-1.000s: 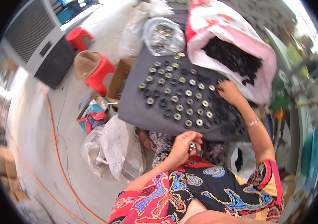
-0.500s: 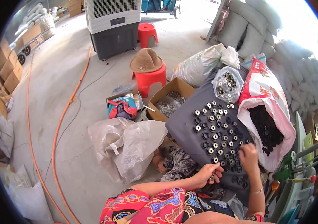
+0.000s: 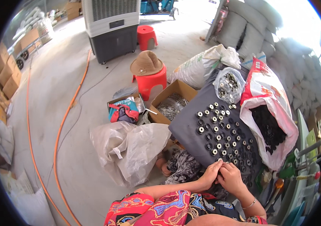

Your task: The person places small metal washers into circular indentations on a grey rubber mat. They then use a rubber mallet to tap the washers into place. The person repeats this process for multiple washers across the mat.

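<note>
My left hand [image 3: 208,177] and my right hand [image 3: 231,177] meet at the near edge of a dark grey cloth-covered surface [image 3: 185,126], fingertips together. Both are closed; small metal parts sit in the left, mostly hidden by its fingers. What the right fingers pinch is hidden. Just beyond them lie loose rows of black rings [image 3: 208,145], several with a silver metal centre [image 3: 218,138]. At the far end of the cloth rests a clear plastic bag [image 3: 228,88] of metal pieces. Right of it an open red and white sack [image 3: 265,81] holds black pieces [image 3: 268,130].
A cardboard box [image 3: 158,101] of small metal parts stands left of the cloth, near a red stool [image 3: 150,83] with a brown hat [image 3: 146,63]. Crumpled plastic sheeting [image 3: 130,150] lies on the floor. An orange hose [image 3: 64,124] runs along the left. Tools [image 3: 279,184] stand at right.
My right hand has moved left and nearer from the rings at the cloth's right side to join my left hand. The left hand stays near the same place.
</note>
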The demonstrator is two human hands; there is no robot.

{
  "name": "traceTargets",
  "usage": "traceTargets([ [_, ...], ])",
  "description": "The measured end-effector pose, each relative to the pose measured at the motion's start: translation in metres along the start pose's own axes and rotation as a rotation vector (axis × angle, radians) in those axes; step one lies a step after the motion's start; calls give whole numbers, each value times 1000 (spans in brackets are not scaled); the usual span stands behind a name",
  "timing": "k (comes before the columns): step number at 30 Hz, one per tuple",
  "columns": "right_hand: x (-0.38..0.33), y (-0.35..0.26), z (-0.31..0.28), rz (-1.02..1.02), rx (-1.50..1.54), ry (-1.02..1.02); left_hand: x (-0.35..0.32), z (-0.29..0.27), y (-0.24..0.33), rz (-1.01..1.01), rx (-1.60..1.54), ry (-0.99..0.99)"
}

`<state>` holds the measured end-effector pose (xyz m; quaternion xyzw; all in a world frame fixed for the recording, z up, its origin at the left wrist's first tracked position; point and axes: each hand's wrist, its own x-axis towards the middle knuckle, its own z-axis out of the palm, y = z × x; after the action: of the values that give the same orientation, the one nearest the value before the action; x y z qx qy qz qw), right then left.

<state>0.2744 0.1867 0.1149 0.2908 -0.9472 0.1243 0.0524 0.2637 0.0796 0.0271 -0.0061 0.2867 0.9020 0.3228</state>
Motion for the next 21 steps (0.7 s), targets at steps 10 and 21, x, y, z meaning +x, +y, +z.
traceTargets([
  [10,-23,9,-8,195,225,177,-7,1,5,-106,63,-124],
  [21,-41,24,0,150,286,291,-18,19,19,-211,362,-61],
])
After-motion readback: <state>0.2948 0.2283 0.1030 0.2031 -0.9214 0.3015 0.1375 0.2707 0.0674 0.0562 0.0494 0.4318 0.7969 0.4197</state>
